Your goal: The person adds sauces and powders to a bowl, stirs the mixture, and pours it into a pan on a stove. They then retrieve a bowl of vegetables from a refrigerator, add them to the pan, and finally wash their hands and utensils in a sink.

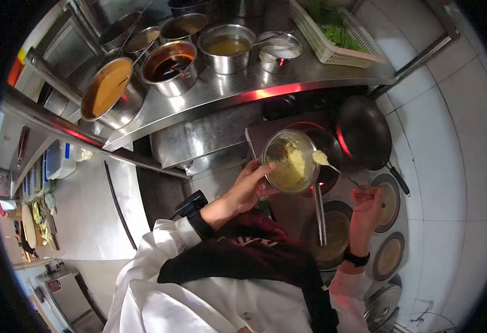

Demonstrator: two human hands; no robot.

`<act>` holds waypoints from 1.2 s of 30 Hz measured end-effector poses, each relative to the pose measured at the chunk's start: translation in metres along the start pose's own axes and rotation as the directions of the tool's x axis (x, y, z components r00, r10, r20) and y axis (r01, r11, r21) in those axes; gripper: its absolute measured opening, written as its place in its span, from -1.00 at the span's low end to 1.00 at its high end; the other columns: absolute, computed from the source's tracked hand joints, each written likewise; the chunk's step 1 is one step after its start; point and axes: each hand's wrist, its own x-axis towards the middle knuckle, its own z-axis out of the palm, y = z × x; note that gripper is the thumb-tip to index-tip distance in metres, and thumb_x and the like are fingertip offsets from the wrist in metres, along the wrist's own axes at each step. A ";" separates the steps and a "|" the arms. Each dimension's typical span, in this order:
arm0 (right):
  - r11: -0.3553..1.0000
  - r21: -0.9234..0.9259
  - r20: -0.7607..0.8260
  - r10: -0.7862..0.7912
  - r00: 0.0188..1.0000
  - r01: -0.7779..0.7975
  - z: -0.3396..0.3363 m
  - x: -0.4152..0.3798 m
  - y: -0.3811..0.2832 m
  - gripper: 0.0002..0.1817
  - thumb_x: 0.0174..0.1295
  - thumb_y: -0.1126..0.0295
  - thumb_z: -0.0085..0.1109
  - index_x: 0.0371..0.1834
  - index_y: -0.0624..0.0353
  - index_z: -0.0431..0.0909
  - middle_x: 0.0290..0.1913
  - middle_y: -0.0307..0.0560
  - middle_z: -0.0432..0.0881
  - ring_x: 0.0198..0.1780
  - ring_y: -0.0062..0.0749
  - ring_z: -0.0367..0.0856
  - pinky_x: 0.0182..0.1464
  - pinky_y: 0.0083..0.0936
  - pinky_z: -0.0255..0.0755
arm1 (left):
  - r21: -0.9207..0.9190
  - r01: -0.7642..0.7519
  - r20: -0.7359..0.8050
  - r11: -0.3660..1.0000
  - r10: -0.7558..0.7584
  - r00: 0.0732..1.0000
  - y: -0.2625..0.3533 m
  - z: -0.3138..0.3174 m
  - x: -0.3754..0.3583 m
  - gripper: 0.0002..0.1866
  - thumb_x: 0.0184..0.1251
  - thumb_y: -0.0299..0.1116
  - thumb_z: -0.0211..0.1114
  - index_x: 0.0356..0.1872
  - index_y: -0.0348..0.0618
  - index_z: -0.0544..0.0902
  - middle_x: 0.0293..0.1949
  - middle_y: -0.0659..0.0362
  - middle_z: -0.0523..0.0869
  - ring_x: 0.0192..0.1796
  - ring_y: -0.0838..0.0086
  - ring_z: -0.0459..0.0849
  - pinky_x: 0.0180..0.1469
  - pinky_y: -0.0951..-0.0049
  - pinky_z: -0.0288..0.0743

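My left hand (pixel 249 184) grips a round metal bowl (pixel 310 180) by its near-left side, thumb over the rim. Inside lies a soft, pale yellow mixture (pixel 294 161), heaped toward the middle. My right hand (pixel 368 206) is closed around the handle of a thin metal spoon (pixel 339 171). A lump of the yellow mixture (pixel 320 157) sits on the spoon's tip, just outside the bowl's right rim. Beneath the bowl, partly hidden by it, is a dark pan (pixel 330 145) whose long metal handle (pixel 321 222) points toward me.
A dark wok (pixel 364 130) stands to the right. Along the steel shelf (pixel 221 91) are several metal pots, including one of orange sauce (pixel 107 89) and one of dark liquid (pixel 168 64). A white basket (pixel 332 53) holds leafy greens. A steel counter (pixel 88 205) is at left.
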 end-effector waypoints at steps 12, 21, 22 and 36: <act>0.915 -0.364 0.517 0.044 0.855 0.172 0.025 0.045 -0.001 -0.74 0.29 0.28 -0.16 -0.28 0.29 0.38 -0.55 -0.17 0.46 -0.56 -0.50 0.46 -0.51 -0.60 0.34 | -0.038 0.045 0.048 0.998 -0.044 0.998 0.017 0.021 0.008 -0.47 0.19 -0.23 0.20 0.16 -0.10 0.25 0.00 0.20 0.47 0.05 0.38 0.48 -0.02 0.21 0.48; 0.751 -0.656 0.451 0.465 0.762 -0.071 0.110 0.044 -0.038 -0.69 0.12 0.38 -0.06 -0.07 0.25 0.39 -0.46 -0.14 0.50 -0.68 -0.58 0.39 -0.68 -0.68 0.28 | 0.116 -0.053 0.077 0.992 0.045 0.996 0.053 0.039 -0.015 -0.32 0.21 -0.11 0.17 0.27 -0.07 0.06 0.17 0.18 0.32 0.16 0.39 0.36 0.02 0.26 0.46; 0.767 -0.641 0.493 0.424 0.759 -0.012 0.119 0.044 -0.061 -0.70 0.09 0.37 -0.06 -0.11 0.24 0.41 -0.48 -0.15 0.48 -0.69 -0.58 0.38 -0.69 -0.68 0.28 | 0.053 -0.090 0.106 0.995 0.084 0.991 0.059 0.045 -0.023 -0.33 0.24 -0.08 0.12 0.28 -0.07 0.05 0.18 0.18 0.30 0.20 0.38 0.31 0.08 0.23 0.39; 0.957 -0.278 0.688 0.137 0.712 0.085 0.272 0.302 -0.089 -0.83 0.16 0.32 0.03 -0.55 0.08 0.37 -0.61 -0.26 0.42 -0.66 -0.64 0.31 -0.68 -0.72 0.11 | -0.163 -0.372 -0.394 0.914 0.285 0.874 0.049 -0.066 -0.156 -0.67 0.34 -0.26 -0.11 0.04 -0.17 0.39 -0.02 0.10 0.55 0.04 0.41 0.51 0.06 0.34 0.38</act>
